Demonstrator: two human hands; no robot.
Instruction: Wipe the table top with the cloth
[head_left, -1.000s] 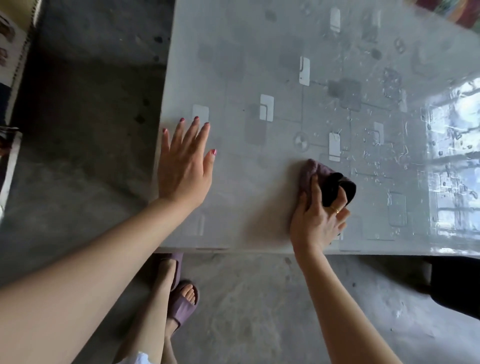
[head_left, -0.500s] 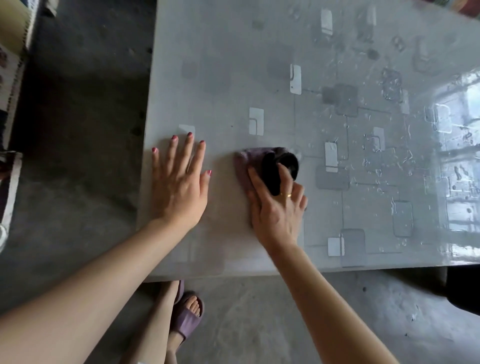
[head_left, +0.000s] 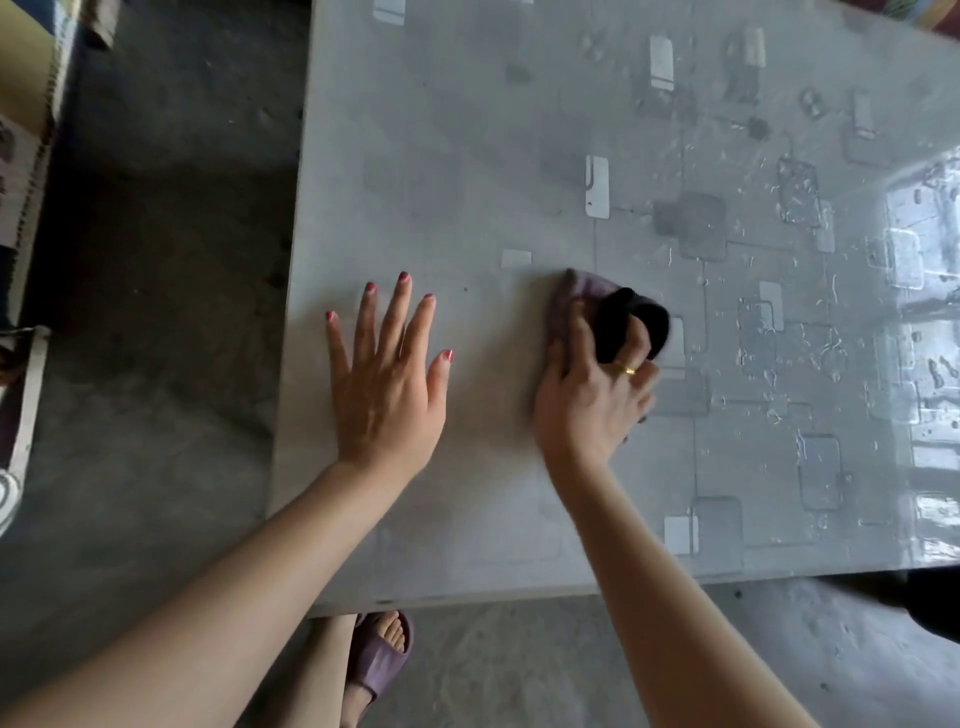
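— From the head view, where's the cloth (head_left: 582, 296)?

— Bunched on the table top (head_left: 467, 130), near its front left part, just right of her flat hand. Her right hand (head_left: 592, 395) grips it, fingers curled round the wad.

— And the other?

— The left hand (head_left: 387, 384) lies flat on the table, fingers spread, holding nothing. The far right looks wet, though glare blurs it. A purple slipper (head_left: 382, 654) shows below the edge.

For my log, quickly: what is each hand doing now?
Left hand: open, flat on the grey patterned table top.
Right hand: holding the bunched purple-and-black cloth.
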